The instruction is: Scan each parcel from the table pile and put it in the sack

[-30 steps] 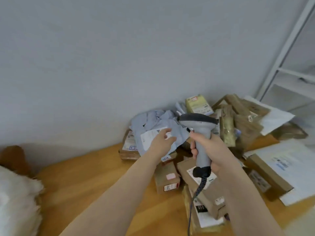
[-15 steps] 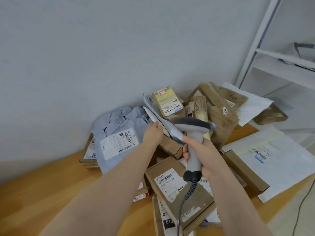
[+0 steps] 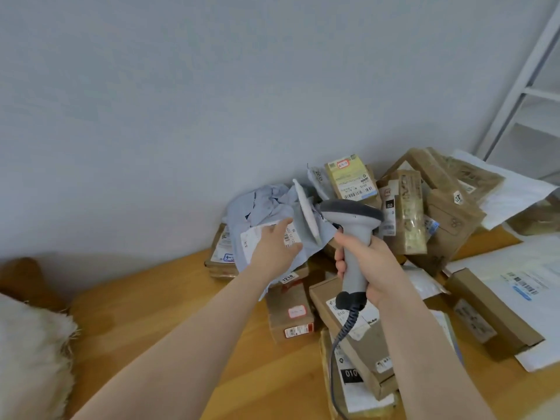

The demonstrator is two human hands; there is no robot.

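A crumpled grey-blue poly bag parcel (image 3: pixel 266 207) with a white barcode label lies at the left of the table pile, against the wall. My left hand (image 3: pixel 277 247) rests on that label with fingers spread and fairly straight. A thin white envelope (image 3: pixel 307 215) stands on edge just right of the hand. My right hand (image 3: pixel 372 268) grips the handle of a grey barcode scanner (image 3: pixel 351 213), whose head points left towards the bag; its coiled cable hangs down. The white woven sack (image 3: pixel 30 353) shows at the lower left edge.
Several cardboard boxes (image 3: pixel 348 322) and a yellow-labelled box (image 3: pixel 351 177) crowd the wooden table (image 3: pixel 145 322) right of centre. White mailers (image 3: pixel 521 286) lie at the right. A white shelf frame (image 3: pixel 515 86) stands at the far right, and a grey wall is behind.
My left hand has moved left, from the white envelope onto the grey-blue bag's label. The scanner stays in my right hand. The view has swung slightly left, showing the sack again.
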